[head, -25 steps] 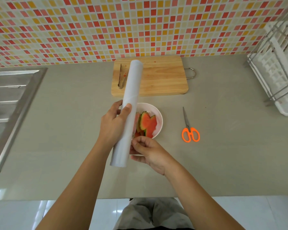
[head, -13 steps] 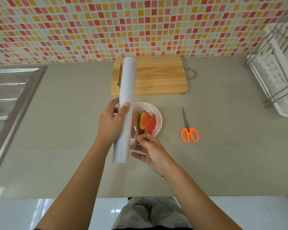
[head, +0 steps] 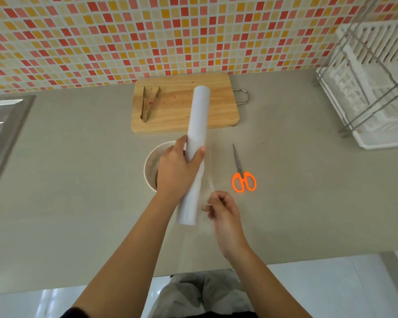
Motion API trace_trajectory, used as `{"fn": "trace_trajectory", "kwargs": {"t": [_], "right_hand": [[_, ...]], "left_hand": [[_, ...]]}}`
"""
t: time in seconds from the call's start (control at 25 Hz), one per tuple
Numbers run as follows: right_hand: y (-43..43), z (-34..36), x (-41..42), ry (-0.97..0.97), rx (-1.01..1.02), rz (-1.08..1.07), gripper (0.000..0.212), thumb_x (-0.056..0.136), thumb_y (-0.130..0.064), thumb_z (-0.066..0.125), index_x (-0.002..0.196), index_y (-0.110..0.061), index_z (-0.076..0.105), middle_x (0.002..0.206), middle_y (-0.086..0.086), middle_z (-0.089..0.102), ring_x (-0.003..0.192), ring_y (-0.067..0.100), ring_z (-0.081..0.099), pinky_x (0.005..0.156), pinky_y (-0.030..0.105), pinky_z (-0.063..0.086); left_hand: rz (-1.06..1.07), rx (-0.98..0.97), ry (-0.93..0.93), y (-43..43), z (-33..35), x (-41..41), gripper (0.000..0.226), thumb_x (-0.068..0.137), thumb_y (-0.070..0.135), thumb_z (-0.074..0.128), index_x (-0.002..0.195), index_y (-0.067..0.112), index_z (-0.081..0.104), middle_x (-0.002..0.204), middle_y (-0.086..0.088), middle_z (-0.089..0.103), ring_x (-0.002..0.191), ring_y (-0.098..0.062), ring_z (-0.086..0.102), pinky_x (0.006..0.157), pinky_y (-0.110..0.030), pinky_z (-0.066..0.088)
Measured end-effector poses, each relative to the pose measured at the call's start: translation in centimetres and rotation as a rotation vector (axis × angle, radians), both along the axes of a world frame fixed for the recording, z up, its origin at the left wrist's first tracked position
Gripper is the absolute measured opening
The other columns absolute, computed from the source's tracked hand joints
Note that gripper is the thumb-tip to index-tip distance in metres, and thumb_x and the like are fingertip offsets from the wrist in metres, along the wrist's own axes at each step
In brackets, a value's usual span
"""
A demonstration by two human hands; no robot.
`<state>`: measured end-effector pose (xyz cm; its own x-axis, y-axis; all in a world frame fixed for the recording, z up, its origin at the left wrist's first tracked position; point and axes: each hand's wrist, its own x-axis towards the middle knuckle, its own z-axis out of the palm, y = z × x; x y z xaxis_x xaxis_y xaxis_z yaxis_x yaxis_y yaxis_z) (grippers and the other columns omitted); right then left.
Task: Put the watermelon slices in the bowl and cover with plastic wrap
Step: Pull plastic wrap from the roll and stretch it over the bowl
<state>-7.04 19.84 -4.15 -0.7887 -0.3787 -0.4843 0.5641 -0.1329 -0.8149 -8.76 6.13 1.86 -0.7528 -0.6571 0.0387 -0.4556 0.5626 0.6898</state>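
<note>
The fingers (head: 198, 155) of our left hand (head: 177, 171) curl round the plastic wrap roll (head: 197, 125), held tilted above the white bowl (head: 150, 160) on the bench (head: 78, 180). Our right hand (head: 223, 210) pinches the clear film (head: 208, 179) just beside the roll, and orange scissors (head: 242, 177) lie further right.

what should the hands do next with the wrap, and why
Probably draw the right hand further from the roll, toward the scissors. It pinches the free edge of the film, but only a narrow clear strip is out, too short to span the bowl under the left hand, which grips the roll.
</note>
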Motion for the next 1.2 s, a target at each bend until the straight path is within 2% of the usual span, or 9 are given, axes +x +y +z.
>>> {"fn": "trace_trajectory", "kwargs": {"t": [0.08,0.24,0.36,0.48,0.64,0.8,0.96,1.12,1.2], "right_hand": [[-0.2,-0.2,-0.5,-0.103,-0.003,-0.028,0.018,0.096,-0.023,0.042,0.089,-0.019,0.058,0.078,-0.001,0.063,0.059,0.005,0.062,0.065,0.022,0.044],[-1.3,0.7,-3.8,0.067,0.070,-0.026,0.020,0.096,-0.019,0.047,0.092,-0.013,0.065,0.078,-0.002,0.062,0.061,0.001,0.058,0.064,0.016,0.049],[-3.3,2.3,-6.1,0.057,0.084,0.092,0.028,0.096,-0.026,0.047,0.091,-0.008,0.068,0.078,0.000,0.065,0.062,0.003,0.060,0.059,0.013,0.050],[-4.7,3.5,-7.3,0.048,0.152,0.162,0.038,0.095,-0.041,0.042,0.088,-0.012,0.067,0.078,0.001,0.068,0.064,0.011,0.063,0.058,0.019,0.051],[-5.8,4.0,-8.0,-0.038,0.078,0.240,0.044,0.095,-0.044,0.041,0.100,-0.009,0.067,0.091,0.008,0.071,0.077,0.018,0.066,0.060,0.025,0.053],[-6.2,3.6,-8.3,-0.007,0.069,0.148,0.029,0.092,-0.036,0.052,0.073,-0.016,0.061,0.068,0.002,0.060,0.062,0.017,0.056,0.057,0.029,0.044],[-6.3,2.7,-8.1,0.071,0.097,0.059,0.029,0.093,-0.032,0.051,0.070,-0.014,0.053,0.060,0.001,0.051,0.049,0.011,0.046,0.041,0.018,0.037],[-6.3,1.7,-8.0,0.085,0.114,-0.022,0.032,0.093,-0.031,0.050,0.066,-0.015,0.050,0.050,-0.008,0.046,0.045,0.007,0.041,0.044,0.021,0.036],[-6.2,0.9,-8.0,0.063,0.154,-0.070,0.027,0.093,-0.028,0.051,0.070,-0.014,0.050,0.060,-0.003,0.051,0.056,0.012,0.046,0.055,0.027,0.040]], "left_hand": [[0.042,0.023,0.003,-0.4,0.0,0.5,0.054,0.089,0.048,0.053,0.133,0.016,0.051,0.087,0.000,0.066,0.082,-0.020,0.064,0.069,-0.028,0.042],[0.063,0.077,0.021,-1.6,0.4,1.8,0.045,0.089,0.046,0.055,0.127,0.023,0.057,0.072,0.021,0.054,0.066,0.005,0.053,0.059,-0.007,0.034],[0.056,0.170,0.051,-2.0,0.7,2.5,0.038,0.089,0.046,0.055,0.123,0.031,0.059,0.077,0.022,0.058,0.069,0.011,0.056,0.057,-0.002,0.039],[0.051,0.203,0.073,-1.8,0.9,2.8,0.036,0.089,0.046,0.055,0.122,0.034,0.060,0.081,0.020,0.061,0.071,0.004,0.059,0.060,-0.008,0.041],[0.046,0.199,0.097,-1.3,1.0,2.5,0.032,0.088,0.044,0.057,0.117,0.031,0.063,0.078,0.019,0.061,0.071,0.004,0.059,0.061,-0.013,0.042],[0.086,0.179,0.080,-0.3,0.5,2.2,0.041,0.087,0.046,0.058,0.120,0.023,0.057,0.086,0.016,0.063,0.074,0.005,0.060,0.066,-0.018,0.045],[0.149,0.191,-0.022,1.4,-0.2,1.6,0.052,0.085,0.052,0.053,0.117,0.011,0.054,0.107,-0.004,0.064,0.094,-0.020,0.061,0.082,-0.035,0.049],[0.192,0.122,-0.047,2.2,-0.1,1.1,0.036,0.084,0.043,0.045,0.092,0.009,0.057,0.091,-0.006,0.059,0.082,-0.023,0.055,0.070,-0.031,0.037],[0.182,0.039,-0.074,1.8,0.0,1.0,0.031,0.087,0.033,0.044,0.088,0.005,0.058,0.088,-0.011,0.056,0.073,-0.026,0.051,0.065,-0.033,0.036]]}}
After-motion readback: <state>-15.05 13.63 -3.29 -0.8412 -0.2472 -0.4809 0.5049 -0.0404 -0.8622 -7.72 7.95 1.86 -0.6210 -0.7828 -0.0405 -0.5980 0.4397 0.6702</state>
